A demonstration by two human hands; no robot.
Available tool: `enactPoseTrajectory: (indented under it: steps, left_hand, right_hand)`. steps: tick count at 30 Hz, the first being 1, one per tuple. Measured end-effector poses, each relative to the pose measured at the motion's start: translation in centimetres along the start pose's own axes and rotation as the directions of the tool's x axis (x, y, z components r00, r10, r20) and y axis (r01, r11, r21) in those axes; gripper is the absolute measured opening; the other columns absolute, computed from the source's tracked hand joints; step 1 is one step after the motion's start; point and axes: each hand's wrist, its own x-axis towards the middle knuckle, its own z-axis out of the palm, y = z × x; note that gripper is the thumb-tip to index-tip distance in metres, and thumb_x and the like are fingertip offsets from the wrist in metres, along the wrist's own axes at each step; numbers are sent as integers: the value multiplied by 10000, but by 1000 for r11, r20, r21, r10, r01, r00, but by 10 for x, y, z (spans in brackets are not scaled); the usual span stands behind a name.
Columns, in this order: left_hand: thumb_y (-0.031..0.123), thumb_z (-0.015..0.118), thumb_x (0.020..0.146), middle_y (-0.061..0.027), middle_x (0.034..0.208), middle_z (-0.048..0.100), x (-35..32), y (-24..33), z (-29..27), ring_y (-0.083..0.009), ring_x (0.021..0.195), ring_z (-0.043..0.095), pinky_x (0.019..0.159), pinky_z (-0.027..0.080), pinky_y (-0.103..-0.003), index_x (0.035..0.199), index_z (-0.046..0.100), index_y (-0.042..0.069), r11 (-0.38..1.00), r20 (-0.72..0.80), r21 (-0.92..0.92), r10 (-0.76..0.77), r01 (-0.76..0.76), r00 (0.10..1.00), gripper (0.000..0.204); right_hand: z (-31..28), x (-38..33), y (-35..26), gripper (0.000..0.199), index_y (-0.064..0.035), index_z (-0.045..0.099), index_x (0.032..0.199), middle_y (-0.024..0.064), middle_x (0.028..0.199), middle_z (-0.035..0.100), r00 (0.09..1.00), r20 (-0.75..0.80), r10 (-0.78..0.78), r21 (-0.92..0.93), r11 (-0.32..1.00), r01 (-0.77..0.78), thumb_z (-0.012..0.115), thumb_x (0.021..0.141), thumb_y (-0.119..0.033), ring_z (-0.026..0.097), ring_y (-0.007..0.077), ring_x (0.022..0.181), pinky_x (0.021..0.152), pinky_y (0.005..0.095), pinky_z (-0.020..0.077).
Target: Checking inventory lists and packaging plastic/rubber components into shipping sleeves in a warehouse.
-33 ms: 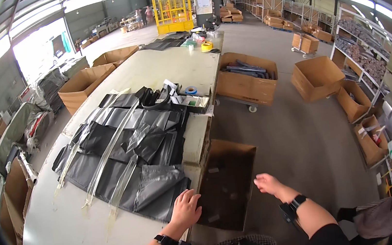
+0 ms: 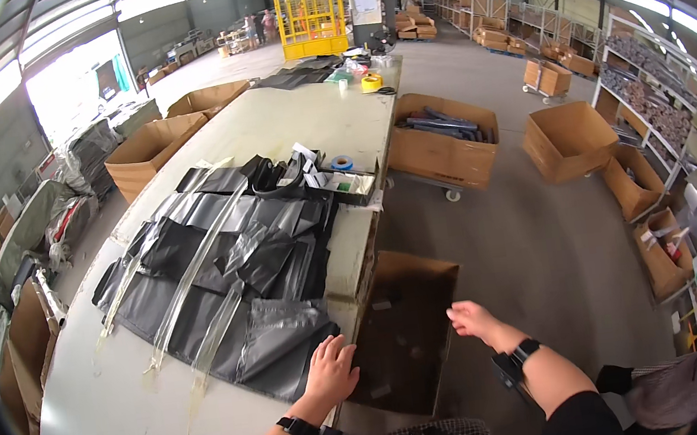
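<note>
My left hand (image 2: 331,371) lies at the right edge of the worktable (image 2: 155,415), open, with its fingers stretched over the corner of some black plastic sheets (image 2: 293,329). The sheets look like film or bags, layered and partly folded, and clear strips (image 2: 197,262) run lengthwise over them. Out to the right, my right hand (image 2: 474,320) is held near the right rim of an open cardboard box (image 2: 406,332) beside the table. Its fingers are curled together, and what they hold, if anything, is hidden. The inside of that box is dark.
Beyond the sheets stand a small box of supplies (image 2: 350,184) and a roll of blue tape (image 2: 342,163). Yellow tape (image 2: 372,83) lies farther back. Cardboard boxes on wheels (image 2: 445,153) and shelving (image 2: 646,85) line the right. A person's sleeve (image 2: 674,390) shows at lower right.
My right hand has moved slightly up and to the left. The view has shifted a little; my left hand and the sheets stay as they were.
</note>
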Motion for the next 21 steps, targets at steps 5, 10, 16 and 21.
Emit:
enactPoseTrajectory:
  steps: [5,10,16,21]
  left_hand:
    - [351,734,735,-168,1409,470,41,-24,44,-392,1399,342,1171,240,-550,1294,568,108,926,-3,267,-276,266,961,632]
    - [376,746,676,-121,1375,509,51,-23,53,-370,1377,374,1158,244,-557,1250,595,158,883,46,346,-353,317,935,632]
    - [402,773,590,-37,1321,573,61,-26,58,-305,1341,435,1135,287,-520,1155,660,223,857,34,389,-379,337,925,603]
    - [418,772,579,-34,1321,572,53,-26,60,-298,1335,439,1136,288,-514,1156,661,234,830,37,413,-427,375,904,616]
  right_hand:
    - [26,190,-108,737,-37,429,1411,169,1348,469,988,152,14,269,961,-55,685,901,-503,496,274,1189,987,436,464]
    - [63,362,-156,574,-56,556,1250,132,1247,529,989,10,149,372,917,-142,717,874,-458,537,241,957,867,439,508]
    - [86,439,-153,216,8,694,890,121,877,683,946,-265,188,233,964,-127,749,836,-194,628,210,788,688,369,505]
    - [97,414,-181,167,54,672,855,131,836,681,974,-215,70,151,988,-38,734,805,-94,635,219,746,583,345,473]
